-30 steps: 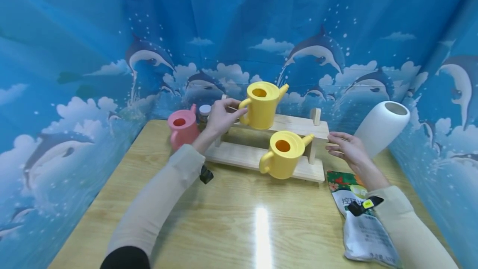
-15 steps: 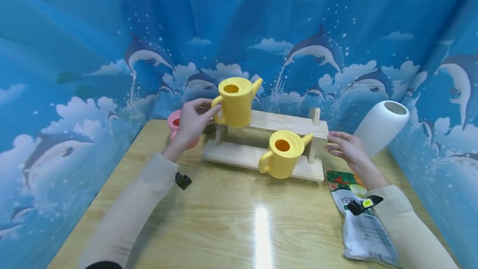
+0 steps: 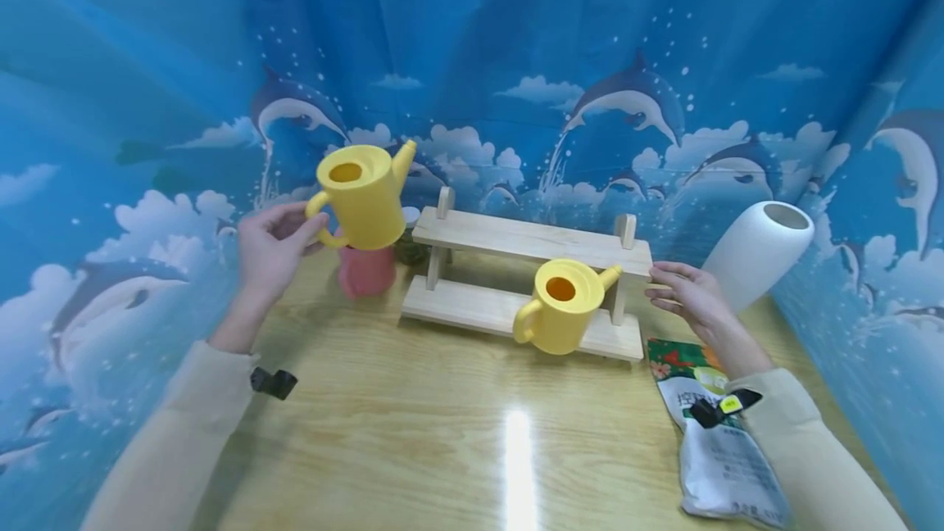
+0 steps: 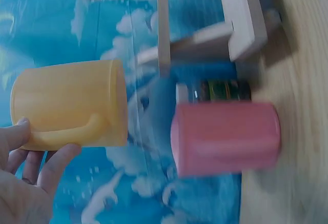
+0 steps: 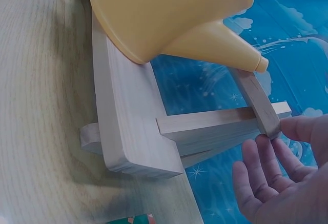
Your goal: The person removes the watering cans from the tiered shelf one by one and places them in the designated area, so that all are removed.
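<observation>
My left hand [image 3: 271, 251] pinches the handle of a yellow watering can [image 3: 369, 205] and holds it upright in the air, left of the two-tier wooden shelf [image 3: 516, 234]. In the left wrist view, thumb and fingers close round the handle of that can [image 4: 72, 98]. Behind and below it stands a pink watering can [image 4: 228, 139], partly covered in the head view. My right hand [image 3: 689, 293] grips the right end of the upper board, thumb and fingertips at its corner [image 5: 269, 124]. A second yellow watering can [image 3: 564, 314] sits on the lower board, spout to the right.
A small jar [image 4: 225, 90] with a white lid stands between the pink can and the shelf. At the right back is a tall white vase [image 3: 755, 252]. A printed bag [image 3: 726, 461] lies on the wooden table [image 3: 413, 433] under my right forearm. A dolphin-print curtain surrounds the table.
My left hand has carried the yellow watering can leftward from over the upper board to beyond the shelf's left end. My right hand stays at the board's right end.
</observation>
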`<action>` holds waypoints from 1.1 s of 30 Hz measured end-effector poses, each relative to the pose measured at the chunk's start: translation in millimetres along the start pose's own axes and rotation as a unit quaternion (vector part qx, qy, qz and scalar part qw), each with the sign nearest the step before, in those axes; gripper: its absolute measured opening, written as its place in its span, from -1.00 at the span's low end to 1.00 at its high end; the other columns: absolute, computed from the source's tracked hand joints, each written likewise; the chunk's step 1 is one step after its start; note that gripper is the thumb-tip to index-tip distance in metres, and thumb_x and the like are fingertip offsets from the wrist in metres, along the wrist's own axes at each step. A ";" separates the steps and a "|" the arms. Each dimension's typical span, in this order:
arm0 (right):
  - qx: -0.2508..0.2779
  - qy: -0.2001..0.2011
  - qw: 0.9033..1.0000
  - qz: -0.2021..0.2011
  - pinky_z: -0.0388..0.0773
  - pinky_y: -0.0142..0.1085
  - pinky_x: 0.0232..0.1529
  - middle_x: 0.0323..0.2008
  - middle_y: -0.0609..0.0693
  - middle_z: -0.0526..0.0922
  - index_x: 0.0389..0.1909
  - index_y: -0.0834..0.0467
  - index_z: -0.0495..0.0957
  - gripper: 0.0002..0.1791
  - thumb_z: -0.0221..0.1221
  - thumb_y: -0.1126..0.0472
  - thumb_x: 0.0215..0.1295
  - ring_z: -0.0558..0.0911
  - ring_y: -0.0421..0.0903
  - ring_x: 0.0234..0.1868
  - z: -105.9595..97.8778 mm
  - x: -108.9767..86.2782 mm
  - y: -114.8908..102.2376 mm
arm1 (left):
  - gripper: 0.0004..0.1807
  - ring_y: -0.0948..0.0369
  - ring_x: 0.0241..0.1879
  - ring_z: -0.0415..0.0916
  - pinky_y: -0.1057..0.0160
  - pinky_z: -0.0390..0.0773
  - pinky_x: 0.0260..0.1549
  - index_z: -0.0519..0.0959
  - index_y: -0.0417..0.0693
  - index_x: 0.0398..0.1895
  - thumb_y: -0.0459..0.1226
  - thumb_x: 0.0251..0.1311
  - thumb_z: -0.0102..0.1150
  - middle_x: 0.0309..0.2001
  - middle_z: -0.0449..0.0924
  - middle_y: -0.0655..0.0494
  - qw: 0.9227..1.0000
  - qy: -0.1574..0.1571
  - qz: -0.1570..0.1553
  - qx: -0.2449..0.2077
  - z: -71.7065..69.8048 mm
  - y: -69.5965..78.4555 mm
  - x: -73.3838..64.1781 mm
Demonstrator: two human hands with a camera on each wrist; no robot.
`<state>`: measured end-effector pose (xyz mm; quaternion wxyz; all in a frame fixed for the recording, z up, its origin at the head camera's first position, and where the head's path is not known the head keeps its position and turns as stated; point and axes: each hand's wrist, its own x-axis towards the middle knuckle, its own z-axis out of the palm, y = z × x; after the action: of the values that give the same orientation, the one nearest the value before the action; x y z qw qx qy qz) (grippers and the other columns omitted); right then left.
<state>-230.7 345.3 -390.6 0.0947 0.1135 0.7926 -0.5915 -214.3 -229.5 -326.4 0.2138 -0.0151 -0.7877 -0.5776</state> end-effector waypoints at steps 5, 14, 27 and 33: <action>0.013 -0.006 1.000 -0.005 0.75 -0.49 -0.04 -0.11 -0.36 0.54 0.58 0.21 0.20 -0.25 0.12 -0.13 0.59 0.72 -0.42 -0.21 -1.5 -0.1 0.9 | -0.61 0.52 -0.28 0.71 0.47 0.76 -0.27 0.70 -0.18 0.15 -0.19 0.34 0.42 -0.31 0.73 0.61 0.998 0.055 -0.024 -0.006 -27.0 -13.1 -3.3; 0.012 -0.003 1.000 -0.001 0.75 -0.47 -0.01 -0.11 -0.35 0.55 0.59 0.22 0.18 -0.24 0.11 -0.12 0.60 0.72 -0.41 -0.19 -0.8 0.3 1.4 | -0.59 0.50 -0.25 0.68 0.53 0.73 -0.28 0.70 -0.14 0.17 -0.19 0.32 0.43 -0.28 0.71 0.53 0.988 0.123 -0.092 -0.009 -62.8 -44.8 -6.6; 0.007 0.004 1.000 0.000 0.76 -0.44 0.02 -0.11 -0.36 0.55 0.60 0.23 0.16 -0.22 0.11 -0.13 0.60 0.72 -0.42 -0.21 -1.0 -0.5 1.4 | -0.53 0.59 -0.40 0.59 0.61 0.69 -0.36 0.65 -0.14 0.24 -0.11 0.35 0.40 -0.44 0.59 0.72 0.977 0.139 -0.147 0.062 -71.0 -101.4 -9.6; 0.012 -0.001 1.000 -0.005 0.76 -0.44 0.04 0.00 -0.27 0.56 0.59 0.22 0.18 -0.21 0.13 -0.15 0.57 0.74 -0.38 -0.15 -1.8 -1.9 1.7 | -0.51 0.56 -0.41 0.60 0.56 0.72 -0.34 0.64 -0.27 0.23 -0.17 0.34 0.42 -0.48 0.58 0.66 0.976 0.138 -0.163 0.046 -59.6 -125.5 -15.6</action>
<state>-228.4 347.4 -391.1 0.0909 0.1098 0.7858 -0.6018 -215.0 -322.4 -431.0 0.2240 0.2035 -0.7682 -0.5641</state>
